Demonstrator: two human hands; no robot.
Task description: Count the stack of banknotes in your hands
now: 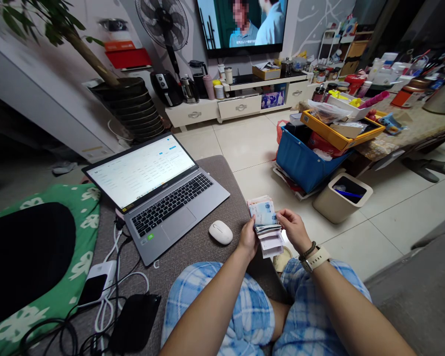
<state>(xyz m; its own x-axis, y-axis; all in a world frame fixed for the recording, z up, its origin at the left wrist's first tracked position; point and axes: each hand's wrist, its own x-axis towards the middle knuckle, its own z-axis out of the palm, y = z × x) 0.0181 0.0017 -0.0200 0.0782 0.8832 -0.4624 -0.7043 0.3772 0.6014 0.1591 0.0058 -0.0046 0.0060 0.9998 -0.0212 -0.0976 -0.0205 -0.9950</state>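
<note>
A stack of banknotes (pixel 263 215) is held over my lap, bluish notes on top and orange-edged ones at the far end. Part of the stack is folded over, with pale notes hanging below. My left hand (pixel 248 236) is closed around its left side, thumb on top. At the right edge, the fingers of my right hand (pixel 293 228) pinch a blue note. A watch (pixel 315 259) and a dark bracelet are on my right wrist. Left of my hands, a white mouse (pixel 221 232) lies on the grey sofa seat (pixel 217 173), beside an open laptop (pixel 170 207).
Cables, a black pouch (pixel 135 324) and a white power strip (pixel 100 279) lie at the left. On the floor to the right stand a beige bin (pixel 326 202) and a full blue box (pixel 300 158). A cluttered table (pixel 422 118) stands beyond them.
</note>
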